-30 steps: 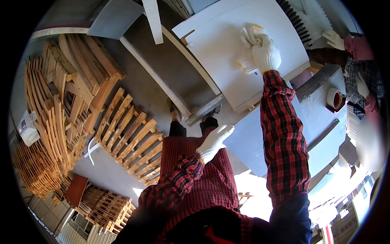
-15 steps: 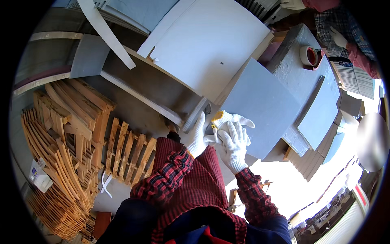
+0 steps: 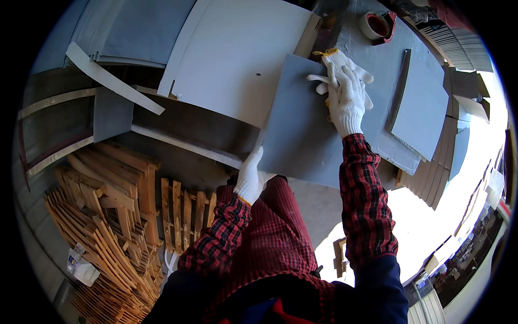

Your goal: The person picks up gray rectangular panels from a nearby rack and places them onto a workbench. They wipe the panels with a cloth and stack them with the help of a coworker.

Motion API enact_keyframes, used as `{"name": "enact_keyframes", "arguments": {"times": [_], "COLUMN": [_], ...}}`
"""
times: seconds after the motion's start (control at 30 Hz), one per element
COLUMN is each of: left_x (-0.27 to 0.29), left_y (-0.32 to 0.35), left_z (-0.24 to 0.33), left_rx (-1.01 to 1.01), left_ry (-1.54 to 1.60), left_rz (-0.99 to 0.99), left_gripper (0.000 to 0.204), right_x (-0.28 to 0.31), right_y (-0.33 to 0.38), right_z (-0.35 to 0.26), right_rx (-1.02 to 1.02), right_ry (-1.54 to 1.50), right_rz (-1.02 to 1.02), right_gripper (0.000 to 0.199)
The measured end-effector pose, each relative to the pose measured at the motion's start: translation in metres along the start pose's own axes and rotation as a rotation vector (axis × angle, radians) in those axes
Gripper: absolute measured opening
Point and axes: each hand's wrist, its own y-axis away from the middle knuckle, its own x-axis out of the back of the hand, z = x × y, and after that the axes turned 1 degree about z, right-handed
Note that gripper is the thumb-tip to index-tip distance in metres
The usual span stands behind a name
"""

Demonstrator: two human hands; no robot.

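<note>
- Grey and flat, the board (image 3: 302,135) is a thin rectangular panel with a matt, even face; its long axis runs from the near edge by the person's lap up and away toward the far end of the workbench, tilted a little to the right.
- It lies on the grey workbench top (image 3: 377,59), its near end jutting past the bench edge over the person's legs, and its left edge overlaps a larger white panel (image 3: 237,54).
- 2 hands in white knitted gloves hold it: the left hand (image 3: 251,177) is curled around the near left corner, fingers under the edge and thumb up along the side.
- The right hand (image 3: 345,92) lies at the far upper corner of the board, fingers spread, pressing on something yellow-edged beneath it that cannot be made out; whether it grips anything I cannot tell.
- A second, smaller grey sheet (image 3: 423,108) rests on the bench to the right, and a tape roll (image 3: 375,24) sits at the far end.
- Sleeves are red-and-black checked cloth.
- Below the bench the concrete floor (image 3: 194,162) carries stacks of pale wooden slat frames (image 3: 108,216), rough and unpainted, in strong sunlight.
</note>
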Motion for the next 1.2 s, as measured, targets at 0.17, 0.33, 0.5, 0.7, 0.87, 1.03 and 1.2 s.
{"name": "enact_keyframes", "arguments": {"times": [0.17, 0.33, 0.5, 0.7, 0.87, 1.03, 1.2], "left_x": [-0.006, -0.007, -0.007, -0.006, 0.002, 0.002, 0.007], "left_y": [0.001, 0.000, -0.002, -0.006, -0.011, -0.012, -0.014], "left_z": [-0.001, 0.002, 0.001, 0.000, 0.000, 0.004, 0.004], "left_rx": [-0.038, -0.026, -0.009, 0.037, 0.055, 0.096, 0.105], "left_ry": [-0.007, -0.035, -0.020, -0.023, -0.049, -0.147, -0.108], "left_rz": [0.017, 0.022, 0.019, 0.000, -0.001, -0.005, 0.013], "left_gripper": [0.047, 0.050, 0.052, 0.056, 0.059, 0.060, 0.063], "right_x": [0.040, 0.059, 0.127, 0.205, 0.178, 0.072, 0.051], "right_y": [0.033, 0.096, 0.221, 0.302, 0.165, 0.045, 0.081], "right_z": [0.061, 0.028, -0.024, -0.014, -0.027, 0.015, -0.034], "right_rx": [-0.189, -0.253, -0.213, -0.512, -0.347, -0.305, -0.144], "right_ry": [0.099, 0.065, -0.001, 0.020, -0.117, -0.014, 0.071], "right_rz": [0.093, 0.087, -0.165, -0.337, -0.111, 0.085, -0.072], "right_gripper": [0.029, 0.027, 0.031, 0.043, 0.035, 0.023, 0.017]}}
